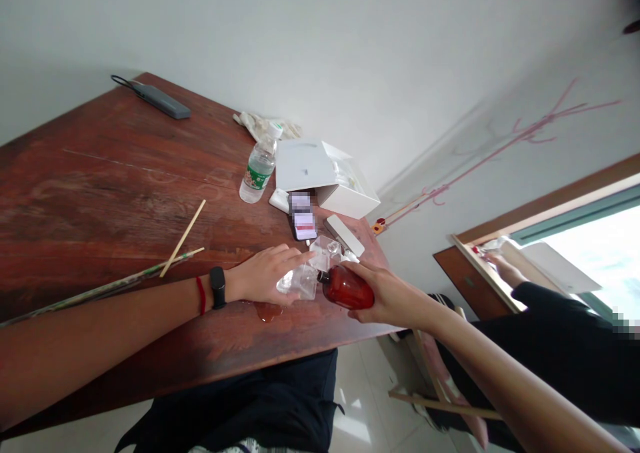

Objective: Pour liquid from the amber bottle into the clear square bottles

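My right hand (383,291) is wrapped round a red, see-through bottle (350,287). The bottle lies tilted on its side, its dark neck pointing left at a small clear plastic box (306,285). Whether anything flows from the neck is too small to tell. My left hand (270,273) grips the box from its left side, with a black band on the wrist. The box's clear lid (324,254) stands folded back behind it. A small puddle of liquid (269,311) lies on the table just in front of my left hand.
On the wooden table (100,199) stand a labelled water bottle (257,169) and an opened white box (345,196). A phone (303,218) and a white case (345,235) lie behind my hands. Chopsticks (184,238) rest at left. Another person (565,346) sits at right.
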Tool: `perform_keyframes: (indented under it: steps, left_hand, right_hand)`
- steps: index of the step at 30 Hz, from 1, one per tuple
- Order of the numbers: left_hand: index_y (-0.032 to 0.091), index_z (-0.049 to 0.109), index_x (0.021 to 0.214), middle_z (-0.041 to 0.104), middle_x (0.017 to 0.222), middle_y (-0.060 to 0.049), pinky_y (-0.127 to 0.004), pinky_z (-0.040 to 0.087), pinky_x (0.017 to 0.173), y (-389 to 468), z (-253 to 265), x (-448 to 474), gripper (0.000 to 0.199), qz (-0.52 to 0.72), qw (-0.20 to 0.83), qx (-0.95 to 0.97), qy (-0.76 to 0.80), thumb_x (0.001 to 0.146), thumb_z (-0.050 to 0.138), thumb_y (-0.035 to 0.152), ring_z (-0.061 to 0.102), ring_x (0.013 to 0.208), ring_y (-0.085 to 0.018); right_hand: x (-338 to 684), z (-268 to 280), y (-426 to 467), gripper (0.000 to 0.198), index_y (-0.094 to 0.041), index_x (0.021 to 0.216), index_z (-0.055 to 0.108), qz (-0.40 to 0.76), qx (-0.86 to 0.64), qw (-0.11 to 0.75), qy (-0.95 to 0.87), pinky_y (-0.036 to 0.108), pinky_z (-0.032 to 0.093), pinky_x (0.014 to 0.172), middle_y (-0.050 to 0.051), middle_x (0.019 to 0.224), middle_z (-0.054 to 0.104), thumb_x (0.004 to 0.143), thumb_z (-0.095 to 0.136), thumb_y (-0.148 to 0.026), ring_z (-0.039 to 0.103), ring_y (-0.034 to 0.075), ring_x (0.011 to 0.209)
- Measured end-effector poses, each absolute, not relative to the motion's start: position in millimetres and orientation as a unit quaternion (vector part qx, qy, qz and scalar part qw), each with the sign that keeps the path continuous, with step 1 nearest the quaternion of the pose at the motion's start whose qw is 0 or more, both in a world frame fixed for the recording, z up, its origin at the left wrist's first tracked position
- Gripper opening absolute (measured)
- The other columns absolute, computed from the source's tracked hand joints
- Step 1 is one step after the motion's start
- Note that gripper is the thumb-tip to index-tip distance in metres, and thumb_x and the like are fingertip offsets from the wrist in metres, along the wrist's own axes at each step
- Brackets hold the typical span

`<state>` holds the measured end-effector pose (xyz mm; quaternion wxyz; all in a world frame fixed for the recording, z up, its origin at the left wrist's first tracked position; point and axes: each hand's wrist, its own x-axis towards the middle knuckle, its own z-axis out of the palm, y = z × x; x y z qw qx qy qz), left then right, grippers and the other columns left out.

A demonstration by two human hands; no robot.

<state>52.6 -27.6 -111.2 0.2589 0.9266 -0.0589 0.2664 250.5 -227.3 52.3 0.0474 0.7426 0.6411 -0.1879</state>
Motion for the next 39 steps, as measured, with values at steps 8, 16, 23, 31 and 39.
perform_keyframes:
  steps: [8,16,23,31,39]
  left_hand:
    - [0.018,0.035,0.165,0.066,0.137,-0.014,-0.045,0.05,0.108,-27.3,-115.1,53.6,0.094,0.271,0.261,0.925,-0.06,0.087,0.084,0.037,0.062,0.12,-0.034]
    - [0.017,0.034,0.165,0.066,0.138,-0.014,-0.045,0.051,0.108,-26.8,-116.6,54.3,0.095,0.267,0.262,0.925,-0.061,0.087,0.085,0.037,0.062,0.118,-0.033]
    - [0.018,0.033,0.167,0.066,0.139,-0.014,-0.046,0.05,0.109,-27.8,-115.6,52.8,0.095,0.27,0.256,0.927,-0.056,0.088,0.083,0.037,0.061,0.12,-0.034]
    - [0.02,0.033,0.167,0.066,0.139,-0.014,-0.046,0.05,0.108,-27.5,-114.6,52.4,0.095,0.271,0.259,0.925,-0.057,0.087,0.083,0.037,0.062,0.119,-0.034]
    - [0.019,0.033,0.167,0.066,0.138,-0.014,-0.047,0.051,0.108,-27.1,-115.3,53.1,0.096,0.27,0.259,0.925,-0.059,0.087,0.082,0.037,0.062,0.12,-0.035]
  right_hand:
    - [251.6,52.4,-226.9,0.087,-0.023,0.156,0.052,-0.185,0.741,0.044,0.644,0.053,0.055,0.108,0.017,0.141,0.069,0.077,0.086,-0.031,0.072,0.038,0.12]
    - [250.7,52.1,-226.6,0.088,-0.021,0.157,0.051,-0.181,0.738,0.048,0.648,0.053,0.054,0.11,0.018,0.144,0.068,0.077,0.086,-0.032,0.07,0.038,0.125]
    - [251.8,52.2,-226.9,0.087,-0.022,0.157,0.052,-0.187,0.741,0.049,0.644,0.054,0.054,0.109,0.017,0.144,0.069,0.078,0.086,-0.033,0.072,0.038,0.123]
    - [251.2,53.0,-226.3,0.088,-0.023,0.157,0.051,-0.185,0.74,0.052,0.644,0.053,0.054,0.109,0.017,0.143,0.069,0.077,0.086,-0.032,0.071,0.038,0.123]
    - [253.2,52.1,-227.3,0.09,-0.023,0.159,0.05,-0.179,0.738,0.049,0.649,0.055,0.054,0.108,0.018,0.142,0.069,0.077,0.086,-0.033,0.07,0.039,0.124]
